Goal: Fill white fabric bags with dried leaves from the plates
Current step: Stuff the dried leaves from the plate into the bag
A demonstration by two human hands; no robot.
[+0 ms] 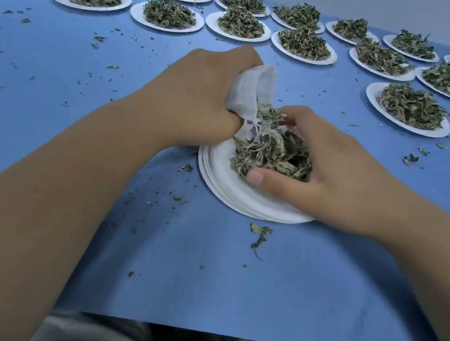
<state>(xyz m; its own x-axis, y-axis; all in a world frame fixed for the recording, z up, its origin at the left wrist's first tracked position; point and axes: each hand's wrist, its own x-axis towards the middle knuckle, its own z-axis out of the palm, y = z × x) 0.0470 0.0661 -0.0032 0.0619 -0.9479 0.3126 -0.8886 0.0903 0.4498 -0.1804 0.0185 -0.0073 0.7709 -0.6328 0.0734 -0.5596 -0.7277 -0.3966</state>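
Our left hand grips the white bag by its bunched side at the plate's far left rim, while our right hand curls round the leaves heaped on the plate. We should keep the bag's mouth wide and low over the plate and feed in small bunches, so strays land there, not on the counter.

Head-worn camera looks forward and down, close over the blue table.

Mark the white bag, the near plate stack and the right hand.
white bag (247, 92), head view, upper cloth.
near plate stack (232, 192), head view, bare rim.
right hand (330, 169), head view, its back.
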